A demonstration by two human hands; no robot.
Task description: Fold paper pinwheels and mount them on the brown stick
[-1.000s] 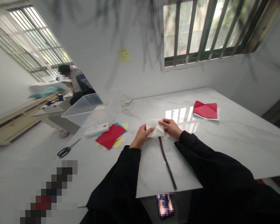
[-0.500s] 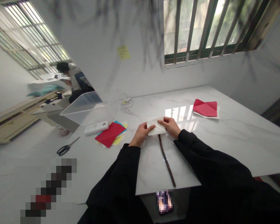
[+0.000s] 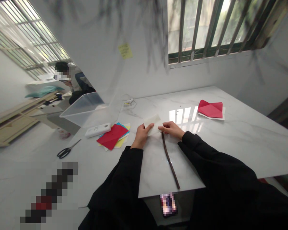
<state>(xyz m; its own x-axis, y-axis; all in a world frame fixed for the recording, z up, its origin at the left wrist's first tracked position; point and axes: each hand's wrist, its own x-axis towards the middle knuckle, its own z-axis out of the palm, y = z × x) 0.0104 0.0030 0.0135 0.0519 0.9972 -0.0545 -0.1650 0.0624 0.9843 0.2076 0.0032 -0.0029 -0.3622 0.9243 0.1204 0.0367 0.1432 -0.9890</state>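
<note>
A piece of cream-white paper (image 3: 154, 120) is held just above the table, tilted up on its right side. My left hand (image 3: 140, 136) pinches its left part, thumb on top. At its right edge, the thumb and fingers of my right hand (image 3: 173, 129) are closed on the paper. A thin, slightly bent dark brown stick (image 3: 169, 159) lies on the table below the paper, running toward the front edge; its far end is close under my right fingers.
Left of my hands lie coloured papers (image 3: 113, 136), a white device (image 3: 98, 130) and scissors (image 3: 68, 149). A clear plastic bin (image 3: 84, 108) stands behind them. Red and white papers (image 3: 210, 109) lie at right. A phone-like object (image 3: 168, 203) is below the table edge. Another person (image 3: 73, 83) sits far left.
The paper has turned and tilted, its right side rising. My right fingers have shifted from its upper right part to its right edge. The stick stays put on the table.
</note>
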